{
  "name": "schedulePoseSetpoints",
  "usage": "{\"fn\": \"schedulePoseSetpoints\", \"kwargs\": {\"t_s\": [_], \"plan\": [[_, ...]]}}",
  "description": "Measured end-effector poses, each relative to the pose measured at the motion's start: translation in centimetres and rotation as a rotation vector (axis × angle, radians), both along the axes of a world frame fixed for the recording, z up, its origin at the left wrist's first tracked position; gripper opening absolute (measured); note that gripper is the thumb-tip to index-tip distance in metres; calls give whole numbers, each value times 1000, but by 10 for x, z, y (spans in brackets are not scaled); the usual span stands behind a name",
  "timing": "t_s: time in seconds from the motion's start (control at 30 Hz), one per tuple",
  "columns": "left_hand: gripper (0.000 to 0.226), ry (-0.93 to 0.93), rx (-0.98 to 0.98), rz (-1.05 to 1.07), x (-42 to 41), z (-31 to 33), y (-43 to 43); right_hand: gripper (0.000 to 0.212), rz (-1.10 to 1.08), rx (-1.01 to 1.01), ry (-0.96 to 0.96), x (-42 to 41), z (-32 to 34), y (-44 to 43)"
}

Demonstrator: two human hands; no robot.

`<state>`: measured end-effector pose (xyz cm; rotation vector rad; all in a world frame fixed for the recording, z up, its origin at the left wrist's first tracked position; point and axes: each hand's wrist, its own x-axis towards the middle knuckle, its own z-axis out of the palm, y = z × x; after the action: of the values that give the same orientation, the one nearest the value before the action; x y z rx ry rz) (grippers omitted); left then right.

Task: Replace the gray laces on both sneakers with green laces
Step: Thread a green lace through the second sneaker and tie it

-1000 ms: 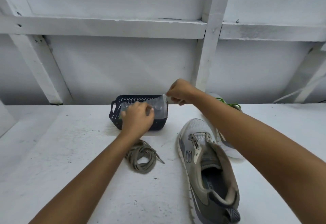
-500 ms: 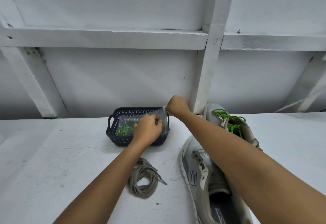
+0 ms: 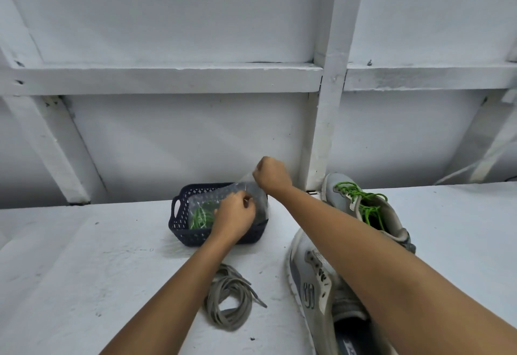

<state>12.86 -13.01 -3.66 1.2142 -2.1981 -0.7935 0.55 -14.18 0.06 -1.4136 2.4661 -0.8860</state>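
A clear plastic bag holding a green lace lies in a dark blue basket at the back of the table. My left hand pinches the bag's near edge. Above the basket's right end, my right hand grips the bag's upper corner and lifts it. A coil of gray laces lies in front of the basket. A gray sneaker without laces sits at the right under my right forearm. Behind it stands the other sneaker, threaded with a green lace.
The white table ends at a white panelled wall with beams right behind the basket. A pale cable runs along the wall at far right.
The camera has tilted up and shifted. My right hand has pulled the bag's corner higher and the bag mouth has spread, showing more of the green lace.
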Motion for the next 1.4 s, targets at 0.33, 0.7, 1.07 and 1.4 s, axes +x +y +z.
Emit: {"fn": "schedulePoseSetpoints", "kwargs": {"t_s": [0.33,0.7,1.07,1.4], "plan": [[32,449,147,-18,4,84,6,10,103,-353,-978,7,79,42],[9,865,686,-81,-8,135,49,16,259,-363,-902,3,102,123],[12,829,575,-19,-27,123,75,17,7,-415,-414,-30,72,179],[12,531,433,-294,-49,108,99,34,127,-265,-536,-38,53,189]]}}
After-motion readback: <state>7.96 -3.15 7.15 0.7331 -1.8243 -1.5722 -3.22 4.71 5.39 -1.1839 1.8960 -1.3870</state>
